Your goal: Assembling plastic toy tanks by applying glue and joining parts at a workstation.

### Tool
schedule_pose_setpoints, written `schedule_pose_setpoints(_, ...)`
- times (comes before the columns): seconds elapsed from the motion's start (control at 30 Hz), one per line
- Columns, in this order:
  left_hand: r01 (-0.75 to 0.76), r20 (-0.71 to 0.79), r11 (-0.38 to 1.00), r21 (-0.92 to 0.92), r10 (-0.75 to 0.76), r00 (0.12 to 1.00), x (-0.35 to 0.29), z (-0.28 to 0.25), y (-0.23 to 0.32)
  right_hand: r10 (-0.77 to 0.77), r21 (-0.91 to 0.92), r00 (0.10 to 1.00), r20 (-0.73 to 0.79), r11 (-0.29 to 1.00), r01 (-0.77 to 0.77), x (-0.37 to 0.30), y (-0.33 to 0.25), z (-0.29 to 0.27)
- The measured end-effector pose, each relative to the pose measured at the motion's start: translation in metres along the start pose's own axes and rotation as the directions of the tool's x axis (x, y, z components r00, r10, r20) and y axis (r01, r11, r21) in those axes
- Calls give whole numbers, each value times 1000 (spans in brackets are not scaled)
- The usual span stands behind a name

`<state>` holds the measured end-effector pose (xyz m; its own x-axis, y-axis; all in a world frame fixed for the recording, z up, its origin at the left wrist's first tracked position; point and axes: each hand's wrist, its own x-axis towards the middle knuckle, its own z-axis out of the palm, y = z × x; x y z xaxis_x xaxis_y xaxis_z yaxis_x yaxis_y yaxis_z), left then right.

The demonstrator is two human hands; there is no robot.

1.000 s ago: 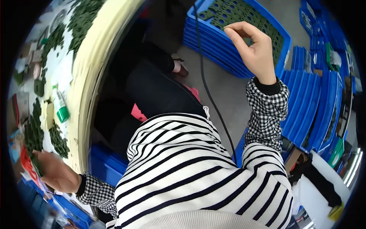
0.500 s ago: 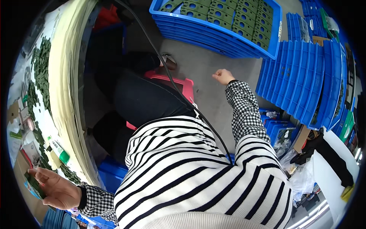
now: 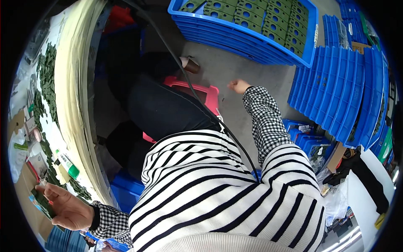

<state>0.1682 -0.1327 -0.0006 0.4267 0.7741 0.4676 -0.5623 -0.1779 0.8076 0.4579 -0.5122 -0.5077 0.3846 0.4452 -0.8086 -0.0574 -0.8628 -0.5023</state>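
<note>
Our left hand (image 3: 69, 208) is curled round a green part (image 3: 42, 203) at the bench (image 3: 77, 105) edge — held out of our sightline, it could slip or knock the loose parts (image 3: 47, 80) there. Our right hand (image 3: 238, 86) hangs loosely closed and empty over the floor beside the red stool (image 3: 201, 93), below the blue crate (image 3: 252, 31) — that blind reach could miss it.

Bright, even overhead light, soft shadow under the table (image 3: 79, 126) edge, glare at lower right, strong fisheye bending with black vignette at rim, left hand (image 3: 69, 210) slightly soft, centre sharp.
</note>
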Motion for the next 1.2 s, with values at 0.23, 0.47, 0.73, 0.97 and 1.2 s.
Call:
schedule_pose_setpoints(0.23,81,120,993,-88,-70,990,18,-51,16,-397,356,911,112,872,336,57,-140,95)
schedule_pose_setpoints(0.47,189,146,977,-100,-174,974,27,-73,32,-207,212,963,171,963,169,51,-173,78)
schedule_pose_setpoints(0.73,178,25,979,-94,-177,984,-20,-53,29,240,-138,915,325,969,-206,11,-85,-4)
schedule_pose_setpoints(0.97,109,-129,994,12,-107,986,-157,-11,2,461,-387,818,346,864,-323,39,-37,-93)
schedule_pose_setpoints(1.2,406,-511,902,147,-282,812,-246,9,-15,55,-570,967,250,815,101,-117,-220,-188)
